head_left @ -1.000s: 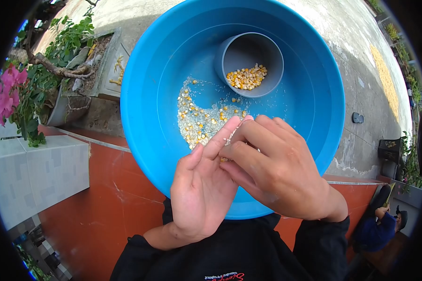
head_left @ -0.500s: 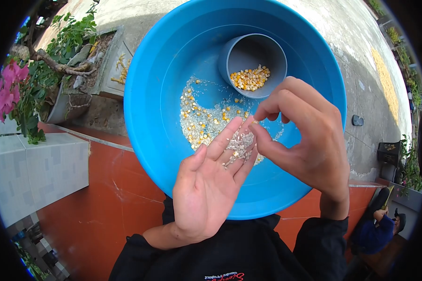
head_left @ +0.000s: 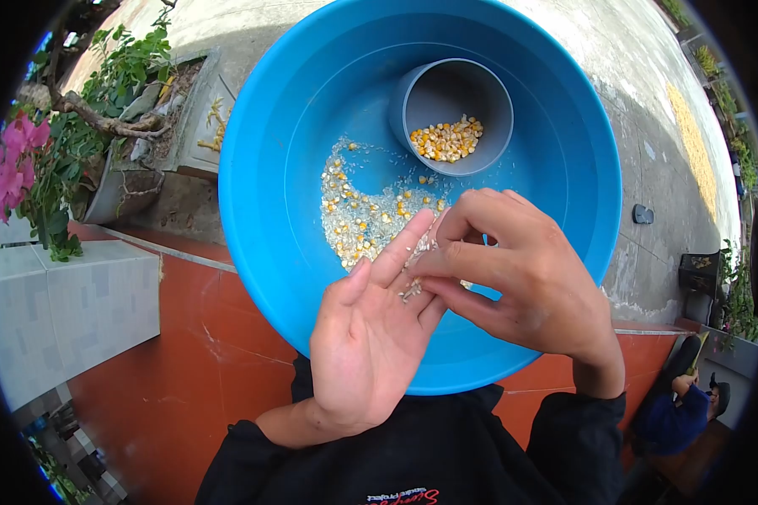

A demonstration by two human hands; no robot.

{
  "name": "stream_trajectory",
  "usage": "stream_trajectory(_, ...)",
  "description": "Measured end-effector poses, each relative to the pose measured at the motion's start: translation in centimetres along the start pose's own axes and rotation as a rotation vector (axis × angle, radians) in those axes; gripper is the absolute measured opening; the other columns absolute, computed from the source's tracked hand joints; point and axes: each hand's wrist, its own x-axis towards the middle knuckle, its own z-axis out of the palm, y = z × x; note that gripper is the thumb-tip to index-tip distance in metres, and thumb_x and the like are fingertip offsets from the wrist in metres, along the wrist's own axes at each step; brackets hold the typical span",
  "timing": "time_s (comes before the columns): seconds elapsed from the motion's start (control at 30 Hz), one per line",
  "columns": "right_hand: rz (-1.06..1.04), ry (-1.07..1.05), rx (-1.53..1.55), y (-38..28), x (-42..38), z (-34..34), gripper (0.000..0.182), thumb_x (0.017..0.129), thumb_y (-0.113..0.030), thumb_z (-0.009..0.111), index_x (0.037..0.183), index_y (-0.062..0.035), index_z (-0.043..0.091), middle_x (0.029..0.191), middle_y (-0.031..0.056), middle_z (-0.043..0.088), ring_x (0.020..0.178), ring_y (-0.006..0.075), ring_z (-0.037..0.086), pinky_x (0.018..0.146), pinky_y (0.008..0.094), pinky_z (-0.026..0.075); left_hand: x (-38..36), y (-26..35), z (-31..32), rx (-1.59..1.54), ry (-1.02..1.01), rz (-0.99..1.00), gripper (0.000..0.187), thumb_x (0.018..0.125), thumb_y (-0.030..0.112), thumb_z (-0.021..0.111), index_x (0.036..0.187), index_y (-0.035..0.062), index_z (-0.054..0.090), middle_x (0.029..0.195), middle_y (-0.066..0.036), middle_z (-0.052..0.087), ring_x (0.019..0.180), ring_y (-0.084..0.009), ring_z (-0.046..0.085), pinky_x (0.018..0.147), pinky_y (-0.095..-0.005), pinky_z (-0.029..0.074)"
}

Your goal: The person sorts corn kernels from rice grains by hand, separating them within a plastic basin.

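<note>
My left hand [head_left: 354,353] is palm up over the near side of a wide blue tub [head_left: 261,160], its fingers stretched out with rice grains [head_left: 413,292] lying on them. Thumb and fingertips of my right hand [head_left: 531,282] are pinched together at those grains, touching the left fingers; what is between them, if anything, is hidden. Beneath my hands, a mix of rice and yellow and white corn kernels [head_left: 358,219] is spread on the tub's floor. A grey cup [head_left: 463,88] leans tilted inside the tub's far side, with corn kernels [head_left: 448,139] in it.
A potted plant [head_left: 130,80] with pink flowers [head_left: 17,160] stands at the left, above a pale tiled block [head_left: 76,303]. Red flooring [head_left: 202,353] lies below the tub. Yellow grain [head_left: 691,143] is spread on the concrete at right. Another person [head_left: 682,412] sits at lower right.
My right hand has moved left and down, its fingertips now at the grains on my left fingers. Fewer grains show there, partly covered by the right hand. My left hand stays put.
</note>
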Motion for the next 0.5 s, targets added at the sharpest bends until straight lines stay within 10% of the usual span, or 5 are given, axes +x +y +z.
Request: stream_trajectory(0.5, -0.034, 0.158, -0.080, 0.5, 0.8, -1.1, 0.022, 0.074, 0.001, 0.085, 0.091, -0.0060, 0.073, 0.092, 0.0047, 0.065, 0.077, 0.0202, 0.060, 0.070, 0.0327, 0.046, -0.1, -0.1, 0.3, -0.039, 0.002, 0.027, 0.078, 0.115, 0.041, 0.037, 0.174, -0.0064, 0.020, 0.178, -0.023, 0.031, 0.164, -0.0292, 0.035, 0.138, -0.0441, 0.026)
